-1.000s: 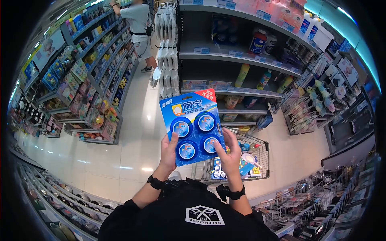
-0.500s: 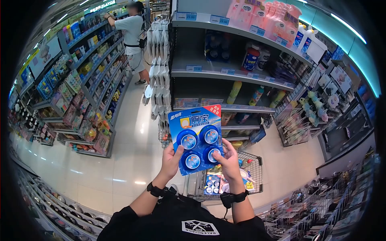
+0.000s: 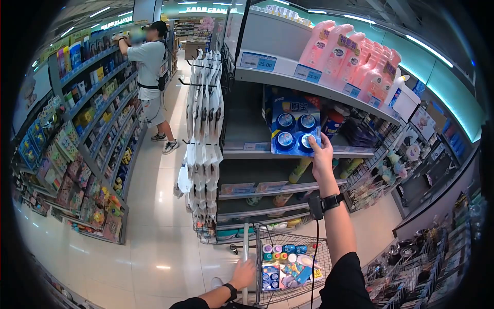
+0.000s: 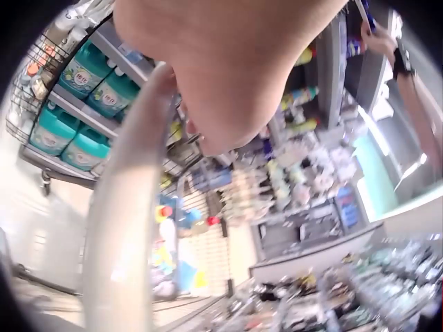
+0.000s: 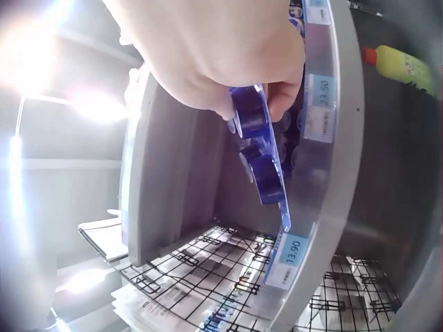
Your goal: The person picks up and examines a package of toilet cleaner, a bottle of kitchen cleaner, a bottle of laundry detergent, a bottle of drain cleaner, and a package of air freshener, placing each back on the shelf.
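Note:
My right hand [image 3: 322, 154] pinches the lower right corner of a blue blister pack [image 3: 288, 139] of round toilet cleaner blocks. In the head view the pack stands upright at the front of a middle shelf, overlapping a similar dark pack behind it. The right wrist view shows the pack [image 5: 266, 162] edge-on, thumb on one side and fingers on the other, close to the shelf lip. Low down, my left hand [image 3: 243, 274] grips the pale handle [image 3: 245, 242] of a shopping cart. That handle [image 4: 121, 228] runs under the hand in the left wrist view, fingers partly hidden.
The wire cart [image 3: 303, 241] holds bottles and another blue pack [image 3: 270, 278]. Pink bottles [image 3: 355, 62] line the shelf above. White packets [image 3: 203, 134] hang at the shelf's left end. A person [image 3: 150, 77] stands in the left aisle by stocked shelves [image 3: 98, 118].
Both hands held the pack over the cart before. My left hand has let go and moved down to the cart handle; my right hand has carried the pack up and forward to the shelf.

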The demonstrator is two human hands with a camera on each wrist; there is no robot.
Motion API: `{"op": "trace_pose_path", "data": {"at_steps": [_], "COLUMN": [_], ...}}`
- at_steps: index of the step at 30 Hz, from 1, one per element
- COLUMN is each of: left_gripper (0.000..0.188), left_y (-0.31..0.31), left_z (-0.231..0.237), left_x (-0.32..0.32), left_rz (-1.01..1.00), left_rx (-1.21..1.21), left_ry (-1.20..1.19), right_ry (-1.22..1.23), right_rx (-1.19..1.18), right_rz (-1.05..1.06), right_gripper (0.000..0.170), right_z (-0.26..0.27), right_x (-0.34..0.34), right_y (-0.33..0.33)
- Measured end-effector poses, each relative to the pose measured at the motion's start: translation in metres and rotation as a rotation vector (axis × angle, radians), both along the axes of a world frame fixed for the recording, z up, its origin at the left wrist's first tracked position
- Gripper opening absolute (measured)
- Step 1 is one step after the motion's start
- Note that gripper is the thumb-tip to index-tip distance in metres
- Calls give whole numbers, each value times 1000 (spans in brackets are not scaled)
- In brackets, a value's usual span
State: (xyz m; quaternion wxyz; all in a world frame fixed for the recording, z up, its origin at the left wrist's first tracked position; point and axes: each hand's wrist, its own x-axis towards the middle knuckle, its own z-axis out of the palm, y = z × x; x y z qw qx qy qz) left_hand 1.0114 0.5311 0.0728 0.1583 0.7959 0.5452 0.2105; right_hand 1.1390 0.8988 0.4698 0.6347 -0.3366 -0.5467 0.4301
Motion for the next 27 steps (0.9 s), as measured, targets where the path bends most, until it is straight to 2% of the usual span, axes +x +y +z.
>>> {"op": "trace_pose_path", "data": {"at_steps": [2, 3, 4, 5, 6, 8, 9, 10, 12, 15, 18, 20, 22, 23, 24, 27], "left_gripper": [28, 28, 27, 26, 26, 25, 25, 25, 26, 21, 29, 32, 35, 34, 35, 29], "left_y": [-4, 1, 3, 2, 4, 7, 8, 8, 11, 11, 15, 12, 14, 15, 15, 19], "left_z": [1, -2, -5, -8, -11, -14, -14, -13, -10, -8, -8, -4, -2, -3, -4, -1], "left_x": [-2, -4, -4, -4, -6, -8, -8, -10, -13, -14, -12, -11, -9, -6, -3, 18], "left_rz": [42, 28, 38, 45, 24, 54, 39, 47, 52, 62, 65, 62, 46, 55, 77, 211], "left_rx": [74, 81, 30, -29, -34, -56, -64, -67, -75, -71, -76, -123, -161, -195, -226, -184], "left_ry": [50, 51, 30, 9, 14, -75, -72, -89, -97, -90, -113, -65, -20, -12, -27, -30], "right_ry": [-26, -133, -117, -229, -230, -536, -706, -705, -926, -1104, -1286, -1168, -804, -708, -580, -468], "right_rx": [-86, -85, -104, -22, 121, 202, 195, 180, 74, 147, 261, 581, 829, 943, 1020, 1049], "right_rz": [-97, -109, -173, -263, -212, -379, -526, -537, -546, -561, -629, -708, -643, -620, -598, -558], "right_gripper": [64, 61, 60, 64, 65, 65, 68, 68, 67, 58, 43, 34, 21, 18, 14, 19], "right_z": [28, 39, 47, 38, 35, 30, 31, 27, 21, 8, 12, 8, 13, 15, 10, -56], "right_x": [-22, -27, -42, -43, -49, -52, -59, -60, -61, -61, -67, -59, -45, -30, -13, 60], "right_y": [12, 23, 32, 66, 82, 116, 116, 120, 125, 119, 101, 91, 71, 48, 23, -61]}}
